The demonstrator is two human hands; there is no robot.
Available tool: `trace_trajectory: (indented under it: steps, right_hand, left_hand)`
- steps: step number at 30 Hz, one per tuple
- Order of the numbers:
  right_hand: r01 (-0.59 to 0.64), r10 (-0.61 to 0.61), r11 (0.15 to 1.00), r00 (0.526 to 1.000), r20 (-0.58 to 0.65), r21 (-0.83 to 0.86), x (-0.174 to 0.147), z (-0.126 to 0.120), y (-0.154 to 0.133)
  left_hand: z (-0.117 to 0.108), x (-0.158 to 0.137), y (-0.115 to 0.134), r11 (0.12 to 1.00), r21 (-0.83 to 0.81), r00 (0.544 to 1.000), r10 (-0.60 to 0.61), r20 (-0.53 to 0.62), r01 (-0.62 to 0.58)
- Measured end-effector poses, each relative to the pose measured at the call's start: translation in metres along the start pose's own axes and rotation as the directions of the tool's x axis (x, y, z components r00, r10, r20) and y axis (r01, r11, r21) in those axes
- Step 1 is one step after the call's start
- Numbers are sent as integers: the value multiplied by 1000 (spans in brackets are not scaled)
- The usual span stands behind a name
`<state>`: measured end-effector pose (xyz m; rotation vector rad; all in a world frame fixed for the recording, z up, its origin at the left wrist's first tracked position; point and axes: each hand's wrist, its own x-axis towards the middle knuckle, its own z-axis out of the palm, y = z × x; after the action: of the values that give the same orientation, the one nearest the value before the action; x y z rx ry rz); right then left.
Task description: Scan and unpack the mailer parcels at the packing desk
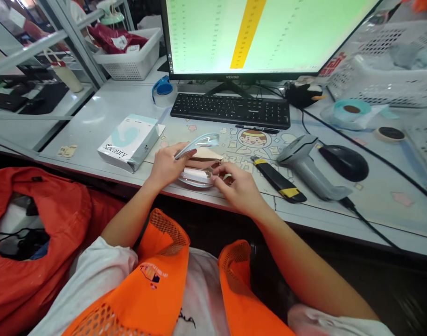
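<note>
Opening looks done from here: near the bench [87,126]'s front edge, my left hand [167,164] pinches the clear pouch [196,182]'s flap [206,140], my right hand [237,185] its end. It isn't closed yet.

I wear a bright orange vest [157,298], its front panels edged with perforated mesh [169,228] toward seven and five o'clock. A small printed emblem [152,275] with pale lettering marks the seven o'clock panel. Underneath is a white T-shirt [202,280], dark script [187,319] near six, its loose short sleeves [108,261] at eight and between four and five.
</note>
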<state>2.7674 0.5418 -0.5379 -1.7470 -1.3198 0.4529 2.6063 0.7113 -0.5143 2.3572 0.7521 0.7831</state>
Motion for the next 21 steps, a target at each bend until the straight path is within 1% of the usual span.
trace_trajectory:
  steps: [2, 3, 5, 7, 9, 10, 12, 14, 15, 16, 18, 19, 20, 21]
  right_hand:
    - [47, -34, 983, 996, 77, -177, 2, 3, -1]
    - [62, -36, 970, 993, 116, -235, 3, 3, -1]
    - [95, -42, 955, 981, 190, -280, 7, 4, -1]
    - [118, -62, 971, 964, 259, -206, 11, 3, -1]
    - [76, -67, 997, 963, 259, -24, 13, 0, -1]
    - [39, -56, 996, 973, 225, 79, 13, -2, -1]
    - [-11, -13, 973, 995, 104, 230, 11, -7, -1]
    - [-4, 23, 960, 998, -62, 280, 7, -15, -1]
    - [10, 38, 956, 987, -158, 293, 7, -19, -2]
    - [29, 57, 950, 963, -264, 312, 7, -23, -2]
    - [67, 105, 936, 883, -458, 344, 11, -32, 0]
    - [70, 125, 940, 840, -528, 333, 14, -37, 3]
    - [49, 130, 956, 810, -572, 288, 19, -41, 7]
    - [5, 124, 977, 799, -588, 213, 23, -44, 13]
  left_hand:
    - [0, 0, 2, 1000, -5, 999, -20, -26, 20]
    - [1, -1, 3, 1000, -12, 999, -23, -29, 22]
    - [2, -3, 4, 999, -36, 1000, -19, -24, 19]
    - [3, -5, 4, 998, -60, 1000, -8, -17, 7]
    - [4, -6, 4, 997, -78, 1000, 3, -11, -4]
    - [4, -6, 4, 997, -82, 1000, 8, -10, -9]
    - [5, -7, 2, 996, -85, 1000, 9, -7, -9]
    - [5, -9, -1, 996, -88, 1000, 13, -6, -14]
    - [5, -10, -2, 996, -90, 1000, 21, -5, -21]
    - [5, -11, -4, 995, -93, 999, 31, -7, -32]
    - [6, -14, -7, 994, -96, 998, 60, -16, -61]
    - [6, -16, -8, 993, -97, 997, 72, -21, -74]
    - [7, -18, -9, 992, -98, 996, 83, -28, -85]
    - [8, -20, -10, 990, -101, 995, 93, -37, -96]
